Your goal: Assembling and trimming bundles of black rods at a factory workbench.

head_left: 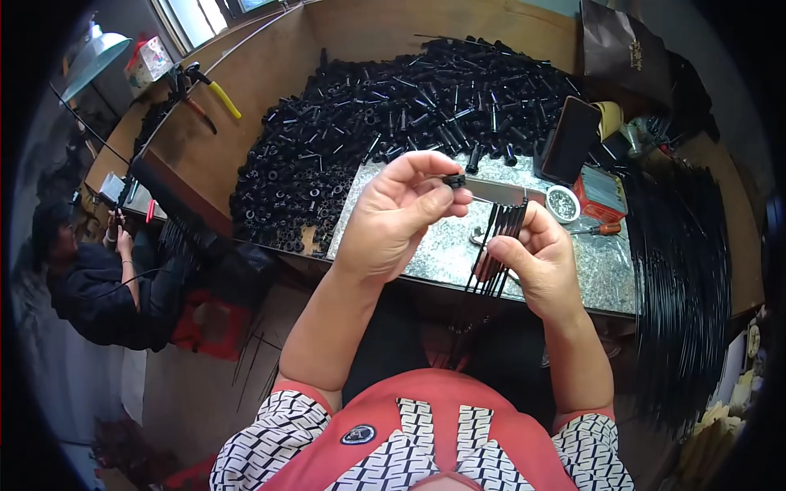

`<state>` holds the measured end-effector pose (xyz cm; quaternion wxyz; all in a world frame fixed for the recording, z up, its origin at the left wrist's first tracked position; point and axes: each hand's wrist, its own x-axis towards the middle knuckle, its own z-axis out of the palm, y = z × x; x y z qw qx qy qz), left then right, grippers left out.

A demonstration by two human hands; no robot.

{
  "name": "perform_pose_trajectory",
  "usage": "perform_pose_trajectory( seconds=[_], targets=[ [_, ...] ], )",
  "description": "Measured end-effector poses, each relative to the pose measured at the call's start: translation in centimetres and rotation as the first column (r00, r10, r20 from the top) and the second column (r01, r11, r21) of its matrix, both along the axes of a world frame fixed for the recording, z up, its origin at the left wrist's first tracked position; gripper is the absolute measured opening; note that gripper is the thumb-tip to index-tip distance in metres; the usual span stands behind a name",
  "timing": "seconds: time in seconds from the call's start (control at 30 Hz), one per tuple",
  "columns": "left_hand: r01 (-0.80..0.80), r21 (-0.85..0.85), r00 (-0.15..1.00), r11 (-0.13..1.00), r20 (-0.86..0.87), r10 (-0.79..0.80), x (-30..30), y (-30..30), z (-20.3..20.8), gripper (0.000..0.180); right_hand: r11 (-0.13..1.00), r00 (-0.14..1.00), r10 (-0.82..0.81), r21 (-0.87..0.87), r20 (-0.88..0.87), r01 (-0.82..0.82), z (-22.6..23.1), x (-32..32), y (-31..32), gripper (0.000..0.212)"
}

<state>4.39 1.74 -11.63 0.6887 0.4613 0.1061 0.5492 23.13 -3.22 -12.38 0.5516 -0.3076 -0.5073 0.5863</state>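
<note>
Between the thumb and fingertips of my left hand (401, 209) is a small black ring-like part (455, 181), partly hidden by the fingers. My right hand (536, 258) is closed round a bundle of thin black rods (501, 221), whose upper ends line up in a row above the thumb. The rods' lower ends hang down past the bench edge. Both hands are raised over the speckled grey bench top (360, 237), a short way apart. A small metal piece (477, 236) shows behind the rods.
A large heap of black tubular parts (409, 106) fills the back of the bench. To the right stand a phone (571, 139), a white cup (562, 204), a red box (600, 196), a screwdriver (602, 230) and many long black rods (684, 270). Another person (98, 270) sits at far left.
</note>
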Motion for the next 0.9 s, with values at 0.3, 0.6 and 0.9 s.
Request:
perform_pose_trajectory(
  seconds=[0.3,0.6,0.9],
  targets=[
    [0.178,0.048,0.982,0.983,0.062,-0.181,0.53,0.6,-0.72,0.022,0.999,0.999,0.03,0.035,-0.013,-0.029,-0.92,-0.35,0.59,0.019],
    [0.165,0.094,0.985,0.982,0.031,-0.168,0.79,-0.04,-0.13,0.029,0.998,0.998,0.056,0.034,-0.01,-0.055,-0.26,-0.44,0.41,0.018],
    [0.118,0.081,0.992,0.99,0.03,-0.121,0.81,-0.29,-0.14,0.029,0.999,0.999,0.016,0.051,0.029,-0.017,-0.63,-0.61,0.58,0.017]
  ],
)
